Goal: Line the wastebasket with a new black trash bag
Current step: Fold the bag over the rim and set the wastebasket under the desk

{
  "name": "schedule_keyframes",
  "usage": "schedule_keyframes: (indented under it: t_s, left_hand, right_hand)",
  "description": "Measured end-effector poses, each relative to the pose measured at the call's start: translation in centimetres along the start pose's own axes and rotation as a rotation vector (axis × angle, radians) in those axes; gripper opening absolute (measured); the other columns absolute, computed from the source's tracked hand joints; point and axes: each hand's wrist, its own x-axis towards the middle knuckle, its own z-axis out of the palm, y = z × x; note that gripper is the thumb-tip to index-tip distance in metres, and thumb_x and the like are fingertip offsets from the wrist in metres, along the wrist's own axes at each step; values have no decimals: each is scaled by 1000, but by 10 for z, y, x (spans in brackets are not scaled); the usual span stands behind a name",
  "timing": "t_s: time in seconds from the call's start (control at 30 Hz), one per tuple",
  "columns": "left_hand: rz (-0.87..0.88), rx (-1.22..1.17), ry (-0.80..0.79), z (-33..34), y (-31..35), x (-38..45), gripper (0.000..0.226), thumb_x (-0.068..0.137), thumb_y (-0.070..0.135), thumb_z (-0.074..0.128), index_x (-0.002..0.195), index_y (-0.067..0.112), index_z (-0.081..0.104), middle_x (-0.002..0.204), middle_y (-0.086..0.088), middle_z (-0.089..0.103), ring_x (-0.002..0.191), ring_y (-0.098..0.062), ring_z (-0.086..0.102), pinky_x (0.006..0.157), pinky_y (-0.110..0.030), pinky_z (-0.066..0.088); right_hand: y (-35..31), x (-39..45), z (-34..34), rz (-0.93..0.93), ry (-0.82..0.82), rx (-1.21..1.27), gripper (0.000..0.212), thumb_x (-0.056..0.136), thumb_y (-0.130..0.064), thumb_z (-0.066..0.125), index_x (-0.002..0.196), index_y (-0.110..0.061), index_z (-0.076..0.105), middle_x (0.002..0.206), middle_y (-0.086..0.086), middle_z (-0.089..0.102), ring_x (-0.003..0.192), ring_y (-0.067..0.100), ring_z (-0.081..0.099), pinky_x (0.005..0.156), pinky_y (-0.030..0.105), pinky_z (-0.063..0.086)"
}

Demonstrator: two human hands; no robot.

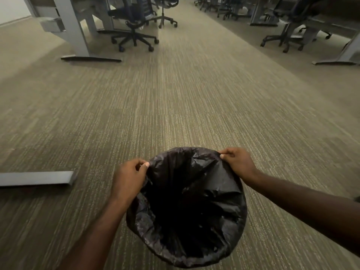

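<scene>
A black trash bag (pixel 187 207) is spread open over a round wastebasket on the carpet at the bottom middle of the head view. The plastic folds over the rim all around, so the basket itself is hidden. My left hand (pixel 129 179) pinches the bag's edge at the far left of the rim. My right hand (pixel 238 162) pinches the edge at the far right of the rim. The inside of the bag is dark and crumpled.
A grey desk foot (pixel 37 178) lies on the carpet to the left of the basket. Desk legs (pixel 76 32) and office chairs (pixel 134 26) stand at the far left, more chairs (pixel 288 28) at the far right. A carpeted aisle runs ahead between them.
</scene>
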Motion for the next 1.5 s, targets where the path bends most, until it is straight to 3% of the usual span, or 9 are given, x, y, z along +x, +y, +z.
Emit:
schedule_keyframes:
  t_s: [0.13, 0.3, 0.47, 0.63, 0.93, 1.07, 1.17, 1.3, 1.5]
  left_hand:
    - [12, -14, 24, 4, -5, 1, 21, 93, 21, 59, 76, 20, 70, 68, 7, 67, 65, -9, 62, 58, -28, 41]
    - [-46, -52, 4, 2, -7, -1, 41, 97, 23, 55, 56, 18, 52, 52, 4, 51, 52, -16, 48, 49, -28, 30]
    - [6, -33, 112, -11, -4, -4, 24, 94, 44, 56, 100, 27, 71, 87, 12, 71, 79, -4, 65, 63, -28, 50]
    - [110, 55, 40, -9, 11, -6, 22, 88, 36, 67, 105, 24, 75, 97, 11, 75, 81, -5, 65, 73, -27, 51]
    - [25, -31, -61, -1, 10, -7, 18, 93, 23, 62, 101, 25, 78, 80, 16, 72, 79, -4, 69, 63, -20, 47]
    - [-76, -61, -73, -10, 7, -1, 24, 91, 42, 60, 100, 26, 75, 90, 9, 73, 83, -7, 67, 69, -27, 49]
    - [-135, 22, -130, -27, 0, 7, 27, 81, 51, 68, 80, 25, 74, 72, 2, 72, 64, -16, 67, 59, -33, 54]
    - [-273, -39, -327, -43, 1, 9, 18, 79, 33, 78, 75, 15, 76, 71, -7, 75, 56, -23, 70, 55, -40, 61]
    - [-302, -86, -354, -35, 0, 7, 12, 80, 17, 79, 70, 12, 76, 62, -8, 71, 51, -20, 66, 51, -38, 61]
  right_hand:
    - [6, 9, 3, 243, -159, 241, 21, 94, -3, 62, 77, -8, 73, 71, 7, 72, 59, 15, 67, 49, 23, 55]
    - [25, 24, -11, 316, -460, -89, 19, 98, -13, 56, 95, -6, 74, 76, 7, 64, 58, 14, 53, 48, 24, 40]
    - [-8, 23, -28, -158, -25, -231, 10, 93, -27, 64, 97, -26, 73, 89, -8, 70, 79, 10, 66, 71, 30, 52]
    - [-28, -4, -6, -258, -106, -364, 20, 85, -36, 73, 104, -31, 71, 91, -15, 67, 82, -3, 59, 65, 15, 37]
    - [-13, 3, -7, -39, -236, -139, 19, 89, -16, 70, 106, -19, 77, 89, 11, 76, 87, 27, 73, 87, 50, 58]
    - [-20, -4, -22, -42, -185, -246, 34, 83, -37, 76, 113, -22, 70, 93, 2, 71, 91, 21, 70, 85, 42, 56]
    - [-29, -15, -34, 5, -277, -430, 54, 74, -46, 82, 115, -24, 55, 92, 2, 66, 83, 20, 68, 70, 40, 57]
    - [-33, -28, -45, 278, -493, -381, 65, 73, -30, 88, 119, -21, 42, 101, 14, 67, 82, 34, 76, 62, 46, 64]
    - [-23, -35, -40, 353, -491, -271, 54, 80, -2, 78, 122, -14, 46, 101, 14, 65, 78, 27, 72, 54, 35, 61]
